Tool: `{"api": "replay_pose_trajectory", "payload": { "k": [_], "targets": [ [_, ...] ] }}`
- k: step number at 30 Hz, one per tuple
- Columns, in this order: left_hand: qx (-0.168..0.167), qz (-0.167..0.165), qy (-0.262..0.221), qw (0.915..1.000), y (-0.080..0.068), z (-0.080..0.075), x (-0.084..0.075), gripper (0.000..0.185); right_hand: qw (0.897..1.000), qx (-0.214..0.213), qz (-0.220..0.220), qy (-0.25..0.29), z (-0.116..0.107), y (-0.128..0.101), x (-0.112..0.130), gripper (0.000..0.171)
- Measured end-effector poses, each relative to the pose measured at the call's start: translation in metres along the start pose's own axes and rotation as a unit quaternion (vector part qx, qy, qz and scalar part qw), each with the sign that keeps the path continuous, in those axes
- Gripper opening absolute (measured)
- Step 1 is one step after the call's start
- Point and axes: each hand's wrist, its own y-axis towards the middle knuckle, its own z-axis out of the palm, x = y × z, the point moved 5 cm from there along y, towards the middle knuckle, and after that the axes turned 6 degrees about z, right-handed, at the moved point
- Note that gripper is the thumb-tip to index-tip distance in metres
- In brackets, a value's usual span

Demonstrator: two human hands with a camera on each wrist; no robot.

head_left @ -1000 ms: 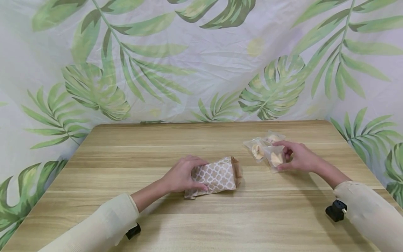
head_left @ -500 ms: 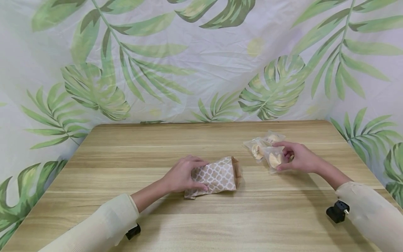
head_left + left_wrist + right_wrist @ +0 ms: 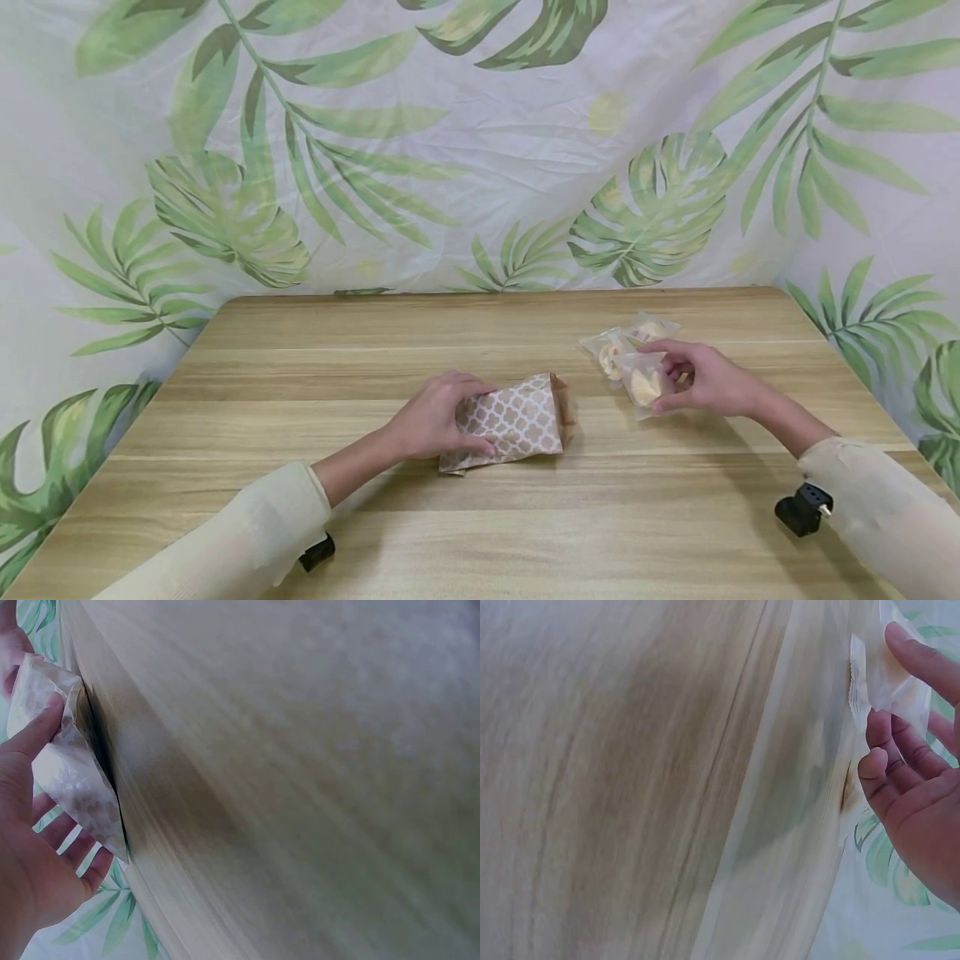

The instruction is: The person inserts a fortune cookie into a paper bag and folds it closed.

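The left hand [image 3: 435, 417] grips a patterned paper bag [image 3: 517, 421] lying flat on the table [image 3: 480, 517], fingers [image 3: 468, 387] curled over its closed end and thumb along its near edge. That pins it down, with its open mouth turned toward the right hand [image 3: 708, 379], probably so it stays put for filling.

The right hand pinches a clear cookie packet [image 3: 645, 385] between thumb and fingers, lifted just off the table, right of the bag's mouth and well apart from it. Beyond it, farther from the bag, more packets [image 3: 611, 350] lie in a small pile on the table, within easy reach of that hand.
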Motion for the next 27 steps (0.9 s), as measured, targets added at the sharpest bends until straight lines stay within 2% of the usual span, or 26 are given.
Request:
{"api": "replay_pose_trajectory", "payload": {
  "k": [12,20,27],
  "targets": [
    [0.005,0.003,0.006,1.0,0.0,0.0,0.0,0.081,0.999,0.001,-0.046,0.023,0.007,0.001,0.012,0.077],
    [-0.004,0.011,0.007,0.9999,0.0,-0.001,-0.001,0.081,0.998,0.017,-0.039,0.034,0.015,0.002,0.017,0.078],
    [0.003,0.002,0.005,1.0,0.0,0.001,0.0,0.082,0.998,0.03,-0.037,0.041,0.021,0.003,0.019,0.081]
  ]
}}
